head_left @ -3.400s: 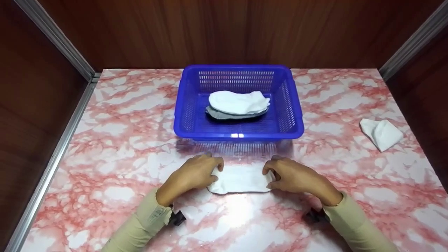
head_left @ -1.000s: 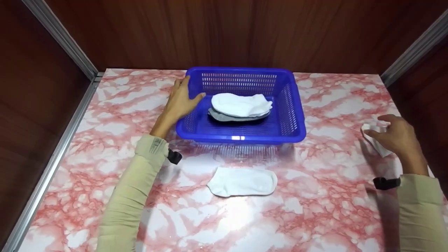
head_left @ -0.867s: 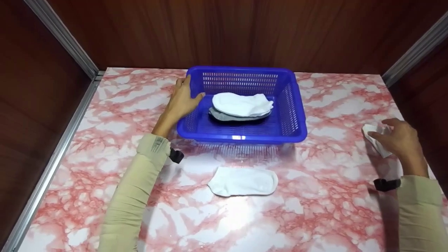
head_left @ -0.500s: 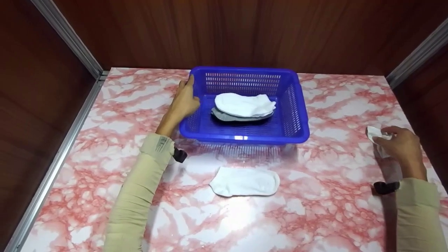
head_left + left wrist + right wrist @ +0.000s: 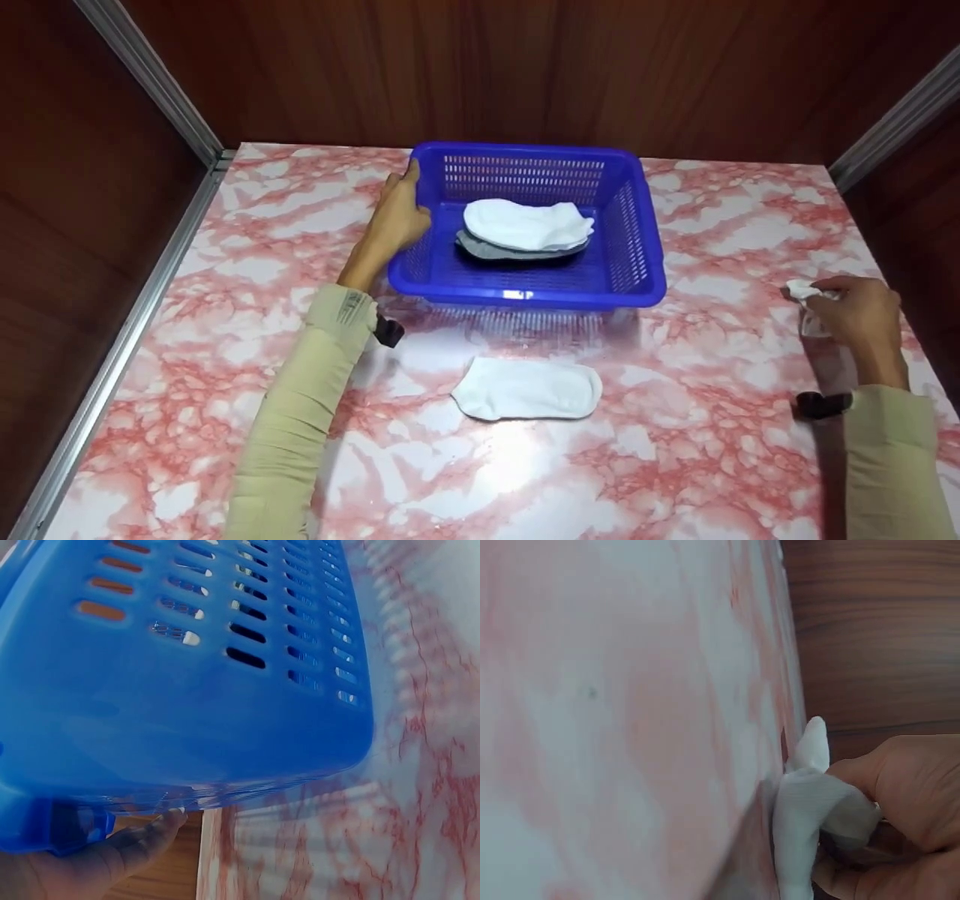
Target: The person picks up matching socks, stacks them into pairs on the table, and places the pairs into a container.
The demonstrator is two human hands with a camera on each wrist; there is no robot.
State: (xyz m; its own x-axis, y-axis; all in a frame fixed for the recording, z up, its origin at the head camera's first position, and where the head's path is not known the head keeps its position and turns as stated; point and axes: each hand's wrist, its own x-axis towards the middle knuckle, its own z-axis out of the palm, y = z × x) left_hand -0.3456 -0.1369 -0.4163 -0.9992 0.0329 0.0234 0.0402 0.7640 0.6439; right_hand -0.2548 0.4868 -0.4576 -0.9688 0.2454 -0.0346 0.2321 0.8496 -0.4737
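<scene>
My left hand (image 5: 397,214) grips the left rim of a blue plastic basket (image 5: 517,296), thumb over the edge. From the left wrist, the fingers of that hand (image 5: 139,851) show below the basket's rim, outside its slotted wall (image 5: 187,712). Far to the right, my right hand (image 5: 866,315) pinches a crumpled white sock (image 5: 802,291) between thumb and fingers. The right wrist view shows this sock's ribbed cloth (image 5: 802,802) bunched in the fingers close over the tabletop. Another white sock (image 5: 525,390) lies flat in front of the basket, untouched.
Inside the basket, white socks (image 5: 525,225) lie on top of grey ones (image 5: 487,249). The table (image 5: 697,465) has a red and white marbled top. Dark wooden panels (image 5: 525,67) stand behind it and at both sides, with metal rails (image 5: 142,71) at the corners.
Both hands have left the flat white sock in front. My left hand moved to the basket's rim and its thumb closed over it; my right hand reached right and pinched the other sock.
</scene>
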